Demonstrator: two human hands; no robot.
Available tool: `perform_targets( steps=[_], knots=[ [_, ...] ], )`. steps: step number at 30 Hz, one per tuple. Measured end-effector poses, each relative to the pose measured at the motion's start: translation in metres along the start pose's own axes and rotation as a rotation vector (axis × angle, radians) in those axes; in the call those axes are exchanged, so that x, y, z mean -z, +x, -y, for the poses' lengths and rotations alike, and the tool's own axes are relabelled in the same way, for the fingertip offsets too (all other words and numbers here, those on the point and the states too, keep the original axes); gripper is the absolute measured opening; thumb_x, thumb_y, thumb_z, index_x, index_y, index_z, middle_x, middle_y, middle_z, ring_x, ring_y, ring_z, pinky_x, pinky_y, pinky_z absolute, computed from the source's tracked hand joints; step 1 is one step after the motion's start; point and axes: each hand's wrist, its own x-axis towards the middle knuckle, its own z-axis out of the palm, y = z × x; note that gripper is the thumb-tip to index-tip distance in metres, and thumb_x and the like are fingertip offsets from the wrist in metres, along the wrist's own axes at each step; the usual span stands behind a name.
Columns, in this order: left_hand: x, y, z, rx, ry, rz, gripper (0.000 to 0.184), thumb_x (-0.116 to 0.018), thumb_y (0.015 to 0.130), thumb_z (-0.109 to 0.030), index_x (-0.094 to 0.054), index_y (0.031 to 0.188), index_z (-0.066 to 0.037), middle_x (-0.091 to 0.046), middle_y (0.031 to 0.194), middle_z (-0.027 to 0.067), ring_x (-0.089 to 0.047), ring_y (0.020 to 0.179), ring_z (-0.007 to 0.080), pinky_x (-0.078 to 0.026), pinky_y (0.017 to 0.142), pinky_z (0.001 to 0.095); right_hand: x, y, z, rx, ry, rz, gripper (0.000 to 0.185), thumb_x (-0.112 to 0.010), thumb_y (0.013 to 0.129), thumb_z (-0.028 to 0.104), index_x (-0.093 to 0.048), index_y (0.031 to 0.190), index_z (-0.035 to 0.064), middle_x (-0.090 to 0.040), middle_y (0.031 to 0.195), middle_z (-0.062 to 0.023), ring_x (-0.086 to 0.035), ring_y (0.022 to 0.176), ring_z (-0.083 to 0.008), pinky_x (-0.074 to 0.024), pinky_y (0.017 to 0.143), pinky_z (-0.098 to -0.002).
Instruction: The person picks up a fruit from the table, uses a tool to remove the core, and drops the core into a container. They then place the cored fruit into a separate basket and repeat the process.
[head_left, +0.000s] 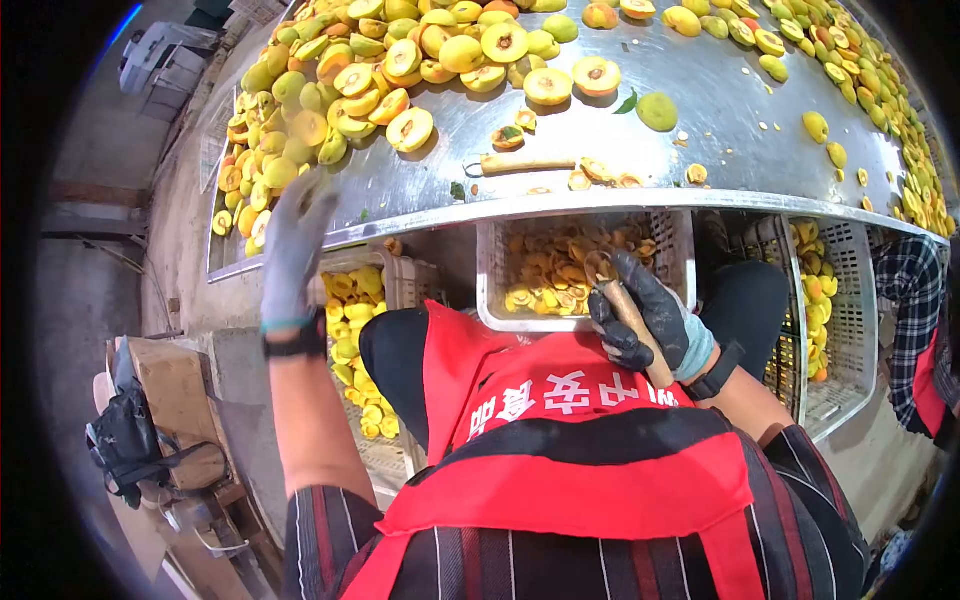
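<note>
My left hand (pixel 297 245), in a pale grey glove, is raised beside the metal table's left end, near a heap of halved yellow peaches (pixel 290 95). Its fingers look stretched out, though motion blurs them, and I see nothing held in them. Just above the fingertips is a blurred peach half (pixel 308 127). My right hand (pixel 650 315), in a dark-palmed glove, is closed round the wooden handle of a pitting knife (pixel 635 330) with a looped metal end. It is over my lap, at the near edge of a crate (pixel 487 275) of peach scraps.
A second wooden-handled tool (pixel 527 163) lies on the metal table (pixel 590 135) among pits and scraps. Crates of yellow peach halves (pixel 350 330) stand below on both sides. Another person's plaid sleeve (pixel 905 330) is at far right; a black bag (pixel 130 435) sits at left.
</note>
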Motion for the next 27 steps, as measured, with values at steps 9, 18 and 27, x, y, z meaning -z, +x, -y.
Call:
perform_targets(
  steps=[9, 18, 27],
  knots=[
    [-0.110, 0.090, -0.038, -0.133, 0.634, 0.276, 0.051, -0.065, 0.076, -0.026, -0.049, 0.123, -0.013, -0.061, 0.108, 0.0144, -0.058, 0.096, 0.0275, -0.044, 0.083, 0.0353, -0.006, -0.017, 0.000, 0.085, -0.277, -0.109, 0.037, -0.038, 0.096, 0.032, -0.055, 0.096, -0.0006, -0.047, 0.058, -0.0033, -0.043, 0.043, -0.0108, -0.0367, 0.042, -0.0233],
    [-0.102, -0.020, -0.102, -0.493, -0.296, 0.083, 0.042, -0.062, 0.071, 0.003, -0.056, 0.111, -0.006, -0.060, 0.102, 0.0114, -0.059, 0.092, 0.0177, -0.049, 0.076, 0.0293, -0.039, 0.011, 0.018, 0.324, -0.420, -0.221, 0.042, -0.040, 0.093, 0.045, -0.053, 0.098, 0.0053, -0.047, 0.054, -0.0010, -0.042, 0.039, -0.0101, -0.0334, 0.037, -0.0215],
    [-0.099, -0.116, -0.130, 0.239, -1.583, 0.584, 0.058, -0.040, 0.091, -0.049, -0.039, 0.126, -0.003, -0.049, 0.121, 0.0164, -0.057, 0.103, 0.0231, -0.054, 0.072, 0.0266, -0.071, 0.008, 0.021, 0.379, -0.682, -0.201, 0.031, -0.056, 0.088, 0.029, -0.054, 0.106, 0.0033, -0.049, 0.058, 0.0011, -0.045, 0.043, -0.0062, -0.0362, 0.041, -0.0206]
  ],
)
